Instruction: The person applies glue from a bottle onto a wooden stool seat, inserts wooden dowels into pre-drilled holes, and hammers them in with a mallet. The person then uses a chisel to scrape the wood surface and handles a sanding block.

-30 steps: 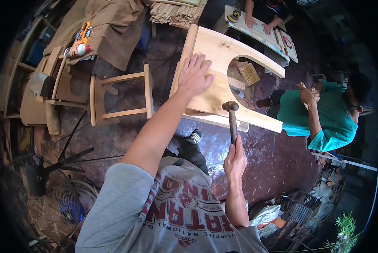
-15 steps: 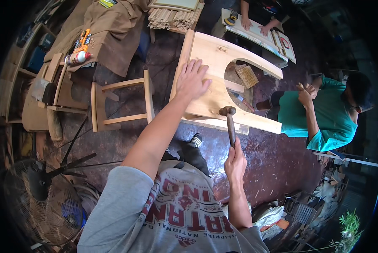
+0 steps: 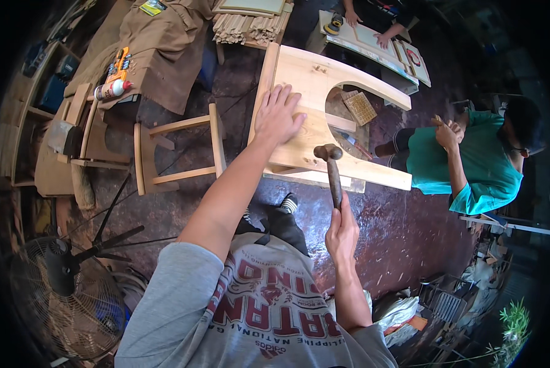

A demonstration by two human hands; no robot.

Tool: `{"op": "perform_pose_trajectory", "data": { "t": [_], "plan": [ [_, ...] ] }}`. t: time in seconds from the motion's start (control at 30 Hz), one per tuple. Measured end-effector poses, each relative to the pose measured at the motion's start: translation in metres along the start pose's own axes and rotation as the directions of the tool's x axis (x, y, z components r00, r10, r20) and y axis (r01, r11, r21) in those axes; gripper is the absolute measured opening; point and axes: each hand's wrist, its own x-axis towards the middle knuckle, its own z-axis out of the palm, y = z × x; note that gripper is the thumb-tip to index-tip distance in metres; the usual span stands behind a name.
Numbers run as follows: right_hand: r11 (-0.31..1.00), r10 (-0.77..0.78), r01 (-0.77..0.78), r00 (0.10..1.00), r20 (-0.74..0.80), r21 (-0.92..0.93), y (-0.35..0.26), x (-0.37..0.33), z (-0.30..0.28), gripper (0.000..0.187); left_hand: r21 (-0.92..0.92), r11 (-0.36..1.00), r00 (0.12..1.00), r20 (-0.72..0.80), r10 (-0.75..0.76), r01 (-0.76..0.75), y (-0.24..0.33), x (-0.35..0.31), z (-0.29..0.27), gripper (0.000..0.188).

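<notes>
My left hand lies flat with spread fingers on a pale wooden piece that has a curved cut-out and two long legs pointing right. A rounded rail runs along the piece's left edge. In my right hand is a hammer, gripped by its dark handle. The hammer's head overlaps the lower leg of the wooden piece in the picture. Whether it touches the wood I cannot tell.
A small wooden frame stands left of the workpiece. Beyond it, a cloth-covered table holds a glue bottle. A person in a green shirt is at the right; another works at a far bench. A fan stands lower left.
The hammer has moved slightly up and to the left in the picture, and its head has turned a little. My left hand stays on the wooden piece. The view has shifted slightly.
</notes>
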Motion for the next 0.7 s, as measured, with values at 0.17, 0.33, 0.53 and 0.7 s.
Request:
{"op": "perform_pose_trajectory", "data": {
  "t": [0.17, 0.33, 0.53, 0.7],
  "plan": [
    [0.992, 0.097, -0.088, 0.989, 0.108, -0.085, -0.005, 0.006, -0.011, 0.046, 0.001, 1.0, 0.999, 0.046, -0.014, 0.014, 0.007, 0.002, -0.004, 0.059],
    [0.991, 0.099, -0.085, 0.984, 0.145, -0.101, -0.006, 0.004, -0.012, 0.047, -0.012, 1.0, 0.999, 0.03, -0.026, 0.026, 0.002, 0.001, 0.002, 0.059],
    [0.973, 0.165, -0.118, 0.956, 0.244, -0.196, -0.004, 0.015, -0.016, 0.048, -0.024, 1.0, 1.0, 0.015, -0.015, 0.016, 0.004, 0.001, 0.002, 0.058],
    [0.998, 0.034, -0.028, 0.993, 0.11, -0.051, 0.002, 0.009, -0.02, 0.048, -0.003, 1.0, 0.999, 0.033, -0.013, 0.013, 0.006, 0.003, -0.002, 0.059]
  ]
}}
